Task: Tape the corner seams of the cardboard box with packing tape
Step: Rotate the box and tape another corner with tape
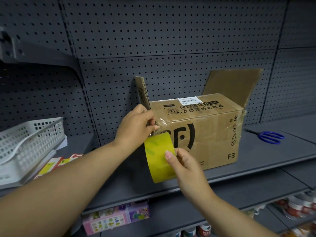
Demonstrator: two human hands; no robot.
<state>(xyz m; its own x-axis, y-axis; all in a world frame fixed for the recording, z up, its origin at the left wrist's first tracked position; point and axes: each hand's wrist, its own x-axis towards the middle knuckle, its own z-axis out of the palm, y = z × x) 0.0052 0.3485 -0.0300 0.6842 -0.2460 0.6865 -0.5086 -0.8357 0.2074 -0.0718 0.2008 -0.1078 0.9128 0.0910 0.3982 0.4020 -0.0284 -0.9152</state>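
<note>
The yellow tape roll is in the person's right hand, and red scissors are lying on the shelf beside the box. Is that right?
Not quite. The scissors are blue, not red; the head view shows it. The rest holds: the right hand holds the yellow tape roll, and the scissors lie on the shelf beside the box.

I'm in a shop aisle: grey metal shelving (256, 177) backed by perforated pegboard panels (171, 31). The shelf below holds stock, a pink printed box (116, 218) and rows of small round packs (297, 207). Red-and-yellow labels (56, 165) lie beside a white plastic basket (30, 134).
</note>
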